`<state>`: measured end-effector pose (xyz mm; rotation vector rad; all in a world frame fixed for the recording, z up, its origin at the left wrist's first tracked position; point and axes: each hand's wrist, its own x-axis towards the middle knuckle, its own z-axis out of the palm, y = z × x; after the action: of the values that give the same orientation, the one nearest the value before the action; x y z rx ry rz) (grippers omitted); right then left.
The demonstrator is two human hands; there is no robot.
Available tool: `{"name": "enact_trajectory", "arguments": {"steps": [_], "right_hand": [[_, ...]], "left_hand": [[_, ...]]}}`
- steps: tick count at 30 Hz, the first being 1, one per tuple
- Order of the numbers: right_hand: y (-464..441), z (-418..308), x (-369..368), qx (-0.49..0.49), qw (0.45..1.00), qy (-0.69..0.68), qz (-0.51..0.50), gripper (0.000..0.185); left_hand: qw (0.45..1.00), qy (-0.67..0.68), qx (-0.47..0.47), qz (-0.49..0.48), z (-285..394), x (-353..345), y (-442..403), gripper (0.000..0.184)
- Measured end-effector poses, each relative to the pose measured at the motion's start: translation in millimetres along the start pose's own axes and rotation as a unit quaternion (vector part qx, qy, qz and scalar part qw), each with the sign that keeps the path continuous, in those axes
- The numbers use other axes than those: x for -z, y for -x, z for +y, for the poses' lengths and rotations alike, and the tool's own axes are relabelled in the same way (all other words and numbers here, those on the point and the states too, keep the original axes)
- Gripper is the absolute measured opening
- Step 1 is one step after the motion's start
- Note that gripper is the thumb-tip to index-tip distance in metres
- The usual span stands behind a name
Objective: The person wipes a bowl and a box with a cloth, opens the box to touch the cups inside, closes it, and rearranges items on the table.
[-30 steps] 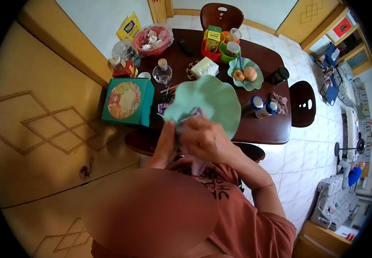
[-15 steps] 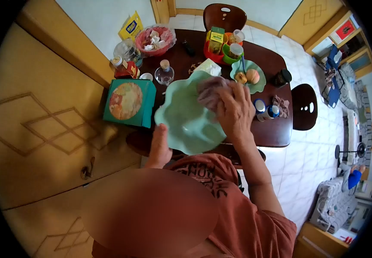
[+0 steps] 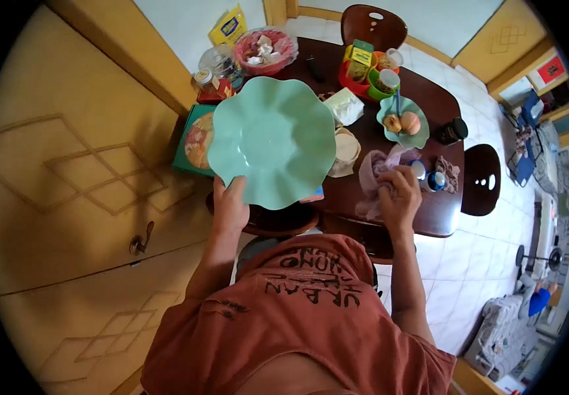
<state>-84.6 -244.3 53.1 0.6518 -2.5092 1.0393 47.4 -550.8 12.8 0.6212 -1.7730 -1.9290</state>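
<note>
Mint-green dish (image 3: 270, 139), left of centre, its lower rim gripped by the left hand (image 3: 231, 203), hides part of the teal box (image 3: 186, 146). The right hand (image 3: 400, 197), half-curled, holds a cloth (image 3: 372, 172) beside bottles (image 3: 436, 181), above the table's (image 3: 439, 217) lower edge.

Teal picture-printed box (image 3: 196, 141): was partly hidden by the pale-green scalloped plate (image 3: 271, 141).
Bare left hand (image 3: 230, 205): most fingers hid underneath.

Rust-red short-sleeved T-shirt (image 3: 297, 329) of soft cloth, black block lettering (image 3: 314, 273) across its front, loose sleeves, wide rounded neckline
</note>
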Motion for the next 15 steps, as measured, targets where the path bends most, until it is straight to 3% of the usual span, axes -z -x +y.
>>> {"name": "enact_trajectory", "arguments": {"steps": [1,3,4,5,6,8,10,15], "right_hand": [[11,19,-16,-0.006,0.999,0.037,-0.012,0.02],[32,48,-44,0.006,0.982,0.154,-0.105,0.041],[33,38,-49,0.04,0.966,0.225,-0.124,0.051],[32,29,-53,0.044,0.982,0.147,-0.109,0.059],[19,3,-51,0.047,0.992,0.07,-0.092,0.067],[-1,-45,-39,0.149,0.972,-0.1,-0.154,0.072],[-8,-81,-36,0.26,0.937,-0.028,-0.232,0.067],[8,-62,-75,0.288,0.933,-0.029,-0.214,0.055]], "left_hand": [[0.999,0.034,-0.024,-0.016,0,-3,-3,0.045],[0.996,0.068,-0.046,-0.031,6,-11,-2,0.046],[0.989,0.144,0.021,-0.008,18,-17,-1,0.049],[0.972,0.217,0.089,0.014,25,-21,1,0.052],[0.972,0.215,0.091,0.013,25,-23,1,0.052],[0.978,0.177,0.107,-0.022,24,-26,3,0.058],[0.977,0.184,0.107,-0.03,29,-36,7,0.063],[0.98,0.166,0.07,-0.087,58,-41,14,0.073]]}}
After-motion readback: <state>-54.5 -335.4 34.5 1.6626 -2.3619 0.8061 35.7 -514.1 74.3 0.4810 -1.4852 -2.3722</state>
